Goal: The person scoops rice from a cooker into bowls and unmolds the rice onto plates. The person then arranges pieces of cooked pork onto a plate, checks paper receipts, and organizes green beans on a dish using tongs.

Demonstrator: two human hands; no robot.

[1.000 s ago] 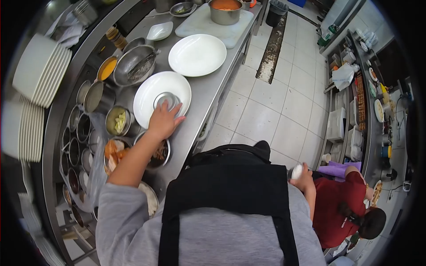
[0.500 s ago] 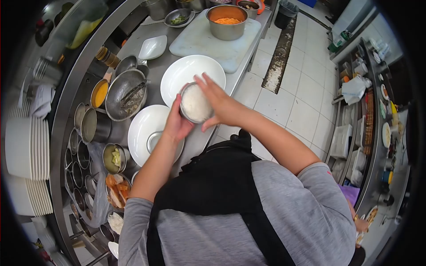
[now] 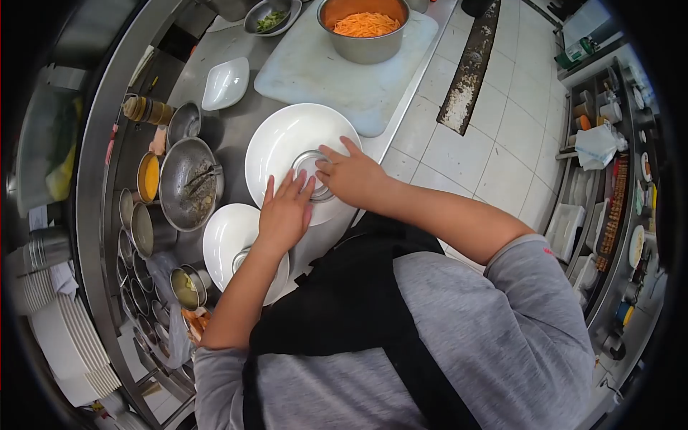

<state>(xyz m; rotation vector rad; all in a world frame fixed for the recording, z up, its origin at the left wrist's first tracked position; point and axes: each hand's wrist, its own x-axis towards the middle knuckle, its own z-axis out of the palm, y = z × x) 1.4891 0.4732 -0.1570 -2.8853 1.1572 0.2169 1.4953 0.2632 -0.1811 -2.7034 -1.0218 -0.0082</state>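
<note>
Closest to me, a white plate (image 3: 221, 228) carries a round metal bowl (image 3: 239, 256), partly hidden behind the left forearm. Beside it, orange-brown pieces (image 3: 193, 322) show past the arm, and a steel pot (image 3: 178, 276) holds pale green chunks (image 3: 188, 284).

A second metal bowl (image 3: 306, 161) sits on the larger white plate (image 3: 276, 136), seemingly upside down, silvery with a ringed base; whatever is under it I can't see. The left hand (image 3: 284, 217) lies spread, its fingertips at the bowl's near side, while the right hand (image 3: 352, 176) curls loosely over the opposite side; how hard either presses, I can't tell.

To the left, a wide steel bowl (image 3: 175, 162) has brownish residue and a dark utensil (image 3: 203, 177) in it, next to a container (image 3: 145, 161) of yellow-orange liquid (image 3: 149, 179). Farther on are a glossy white dish (image 3: 226, 82), a pale cutting board (image 3: 322, 87) bearing a deep pot (image 3: 365, 51) of orange shreds (image 3: 367, 25), and a small bowl (image 3: 289, 10) with green bits (image 3: 271, 21).
</note>
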